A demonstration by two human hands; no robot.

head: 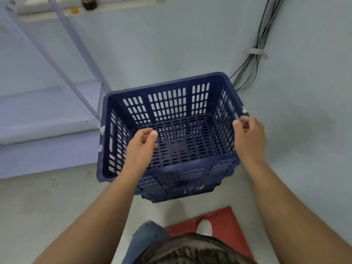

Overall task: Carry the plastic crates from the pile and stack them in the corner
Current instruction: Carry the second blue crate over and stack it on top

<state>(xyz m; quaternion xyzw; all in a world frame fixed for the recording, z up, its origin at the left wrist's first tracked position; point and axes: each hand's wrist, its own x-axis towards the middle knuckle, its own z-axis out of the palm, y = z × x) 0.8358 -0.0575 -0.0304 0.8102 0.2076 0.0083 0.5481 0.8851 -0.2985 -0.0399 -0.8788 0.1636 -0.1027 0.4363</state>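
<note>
Crate (169,130): stiff, light, empty; grip opposite rims.
Left hand (141,147): loosely curled, over inside.
Right hand (248,138): pinching right rim.

I see a dark blue crate (167,134), its walls and floor a grid of slots, with white flecks on its rim. The wall (171,44) is pale blue, the floor (47,202) light grey. The mat (226,223) is red, the cables (261,35) black, the shelf (38,111) lavender with a perforated post.
</note>
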